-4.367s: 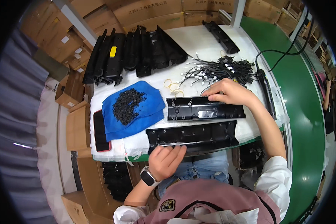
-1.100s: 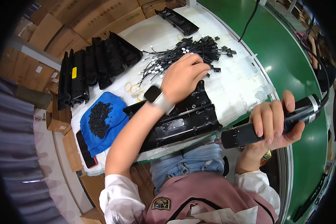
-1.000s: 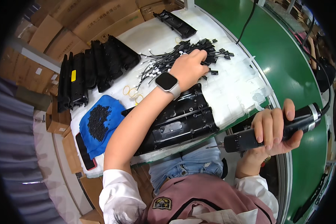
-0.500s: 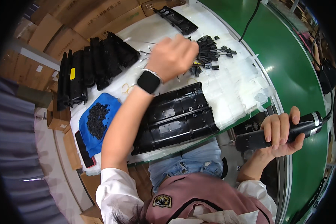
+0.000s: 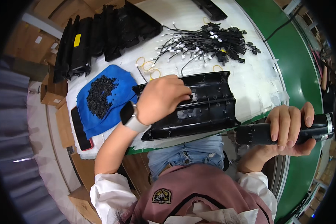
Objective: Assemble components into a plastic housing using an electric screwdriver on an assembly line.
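Over the far one of two black plastic panels, my left hand is closed, thumb and fingers pinched together. A thin black cable with a small white plug sticks out beyond the hand's far side; the pinch seems to hold its dark other end, mostly hidden by the fingers. The panels lie side by side, their hollow sides up. My right hand grips a black corded electric screwdriver off the table's right edge, its bit pointing left.
Beyond the panels lies a pile of black cables with white plugs. Small black screws are heaped on a blue cloth, beside a phone. More black panels stand at the far left; rubber bands lie between.
My left hand has come back from the cable pile to the panels, with a cable. The view has shifted. My right hand still grips the screwdriver.
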A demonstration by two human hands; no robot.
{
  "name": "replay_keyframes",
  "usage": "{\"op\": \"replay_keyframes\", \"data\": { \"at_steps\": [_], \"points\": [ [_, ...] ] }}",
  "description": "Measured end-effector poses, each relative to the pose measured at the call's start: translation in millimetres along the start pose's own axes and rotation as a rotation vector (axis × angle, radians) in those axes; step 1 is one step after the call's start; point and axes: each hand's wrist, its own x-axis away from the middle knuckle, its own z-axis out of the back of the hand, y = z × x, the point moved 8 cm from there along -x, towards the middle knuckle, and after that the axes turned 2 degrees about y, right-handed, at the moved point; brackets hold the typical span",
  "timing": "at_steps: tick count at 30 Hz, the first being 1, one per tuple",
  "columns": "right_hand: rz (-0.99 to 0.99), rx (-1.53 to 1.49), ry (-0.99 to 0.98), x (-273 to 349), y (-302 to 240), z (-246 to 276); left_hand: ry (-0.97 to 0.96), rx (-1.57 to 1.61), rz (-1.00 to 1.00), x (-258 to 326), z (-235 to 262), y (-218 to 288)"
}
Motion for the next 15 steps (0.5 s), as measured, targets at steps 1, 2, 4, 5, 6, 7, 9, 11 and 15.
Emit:
{"op": "replay_keyframes", "data": {
  "at_steps": [1,2,4,5,6,7,9,11,15],
  "points": [
    [-0.015,0.002,-0.008,-3.3,6.0,-3.8,-0.021,-0.028,0.027,2.8,-6.9,-2.4],
    [-0.016,0.023,-0.024,-6.6,12.1,-9.4,-0.007,-0.021,0.036,5.1,-9.4,-3.9],
    [-0.022,0.083,-0.056,-12.7,21.8,-20.9,0.016,0.003,0.038,6.2,-12.7,-6.6],
    [-0.030,0.092,-0.061,-15.8,28.4,-24.3,0.025,0.012,0.038,7.4,-11.1,-6.4],
    [-0.013,0.125,-0.112,-18.4,35.6,-30.0,0.017,0.035,0.102,11.1,-10.4,-10.0],
    [0.004,0.156,-0.163,-20.3,42.3,-34.6,0.009,0.058,0.165,15.1,-11.2,-14.9],
    [-0.016,0.205,-0.285,-21.8,54.9,-43.2,0.043,0.082,0.155,18.4,-16.4,-16.2],
    [-0.058,0.307,-0.408,-24.5,66.0,-53.9,0.094,0.101,0.182,16.9,-18.4,-15.0],
    [-0.102,0.351,-0.493,-24.2,90.4,-61.3,0.056,0.122,0.172,17.6,-22.3,-19.1]
  ]
}}
